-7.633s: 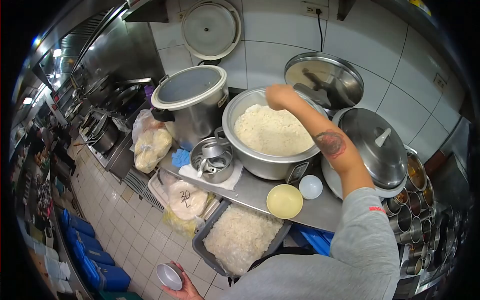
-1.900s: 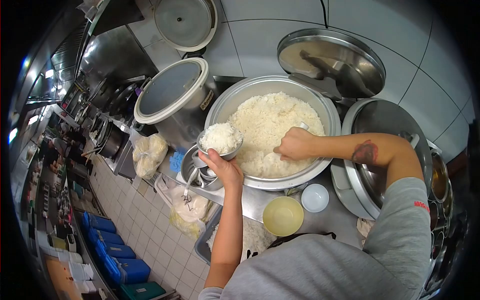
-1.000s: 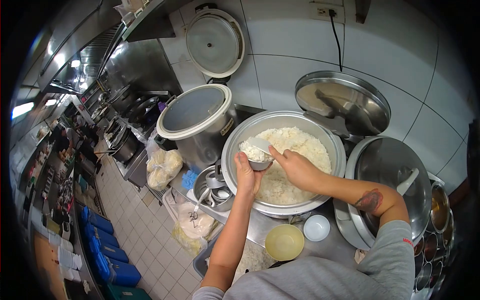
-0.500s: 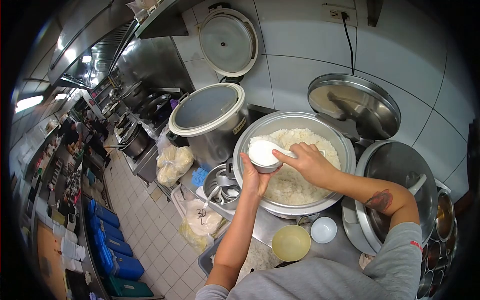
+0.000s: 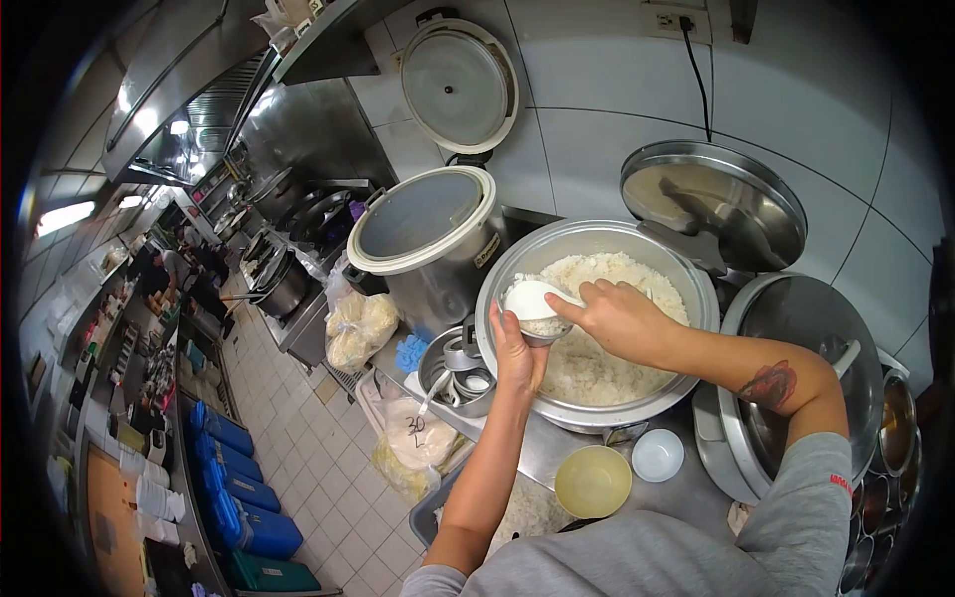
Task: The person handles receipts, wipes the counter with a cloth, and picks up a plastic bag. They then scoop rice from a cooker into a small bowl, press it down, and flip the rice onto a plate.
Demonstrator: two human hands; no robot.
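Note:
My left hand [image 5: 519,360] is wrapped around a small bowl [image 5: 538,339] from below and the left side. Rice shows at the bowl's top. In my right hand [image 5: 622,316] is the handle of a white rice paddle [image 5: 530,299], whose broad blade lies over the bowl, covering much of its contents. Both hands are above a large round rice cooker pot [image 5: 597,237], over its left part. Loose white rice [image 5: 609,378] fills the pot beneath them.
A yellow bowl [image 5: 593,483] and a white bowl [image 5: 658,456] stand in front of the pot. The raised lid [image 5: 731,214] is behind it. Closed cookers flank it, left [image 5: 423,224] and right [image 5: 811,343]. A metal basin [image 5: 450,396] with utensils sits at left.
The view has shifted slightly, moving the surroundings a little right. The paddle stays over the bowl, and more rice shows beneath its blade. Both hands keep their hold.

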